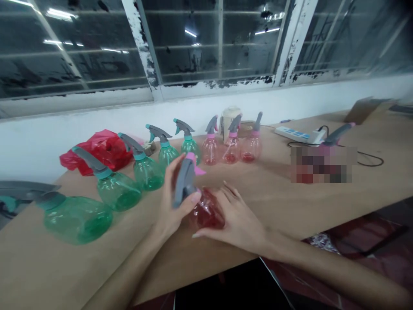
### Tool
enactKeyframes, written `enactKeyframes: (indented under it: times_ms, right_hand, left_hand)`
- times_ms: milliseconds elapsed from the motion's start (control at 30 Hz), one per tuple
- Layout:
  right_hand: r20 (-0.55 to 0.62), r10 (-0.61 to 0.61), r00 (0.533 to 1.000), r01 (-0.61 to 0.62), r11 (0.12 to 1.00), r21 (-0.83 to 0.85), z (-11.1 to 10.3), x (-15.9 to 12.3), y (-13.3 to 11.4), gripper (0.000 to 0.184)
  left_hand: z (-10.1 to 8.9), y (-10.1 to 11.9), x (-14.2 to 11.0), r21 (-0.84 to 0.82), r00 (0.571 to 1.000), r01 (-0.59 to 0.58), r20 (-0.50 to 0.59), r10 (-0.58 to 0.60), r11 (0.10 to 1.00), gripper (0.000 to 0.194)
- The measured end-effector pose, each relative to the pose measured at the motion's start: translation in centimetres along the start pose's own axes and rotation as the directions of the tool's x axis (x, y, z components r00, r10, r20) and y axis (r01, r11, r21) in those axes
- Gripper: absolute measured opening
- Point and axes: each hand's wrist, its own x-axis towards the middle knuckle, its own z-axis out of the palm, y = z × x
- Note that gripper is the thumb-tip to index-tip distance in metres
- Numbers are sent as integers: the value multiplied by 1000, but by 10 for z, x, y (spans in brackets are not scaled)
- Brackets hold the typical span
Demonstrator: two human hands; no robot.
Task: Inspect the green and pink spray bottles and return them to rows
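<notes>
- My left hand (176,193) holds the gray top (184,178) of a red bottle (209,212); my right hand (241,217) hugs its round side.
- The red bottle tips over the table (274,198), in front of me.
- Five green bottles (118,191) and three pink bottles (230,151) have tops on, so they look done.
- Mine is left, and maybe the blurry bottle (337,135).
- I can read no words.
</notes>
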Motion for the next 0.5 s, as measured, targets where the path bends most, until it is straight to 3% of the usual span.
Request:
enactKeyframes:
  times_ms: [100,233,400,500]
  right_hand:
    - [-34,128,991,-126,991,43,-14,-9,24,67]
    - [-87,312,946,-310,950,32,-38,-25,62,66]
    - [-221,422,879,-443,895,-52,-61,-30,119,69]
    - [-322,485,813,-563,794,-227,-72,-24,148,70]
  left_hand:
    - [7,0,3,46,994,-81,74,78,996,77]
    - [17,-9,-5,211,988,-141,98,122,967,75]
    - [23,-16,-20,412,978,-191,155,138,891,56]
    - [26,-15,-24,442,963,-261,181,200,858,44]
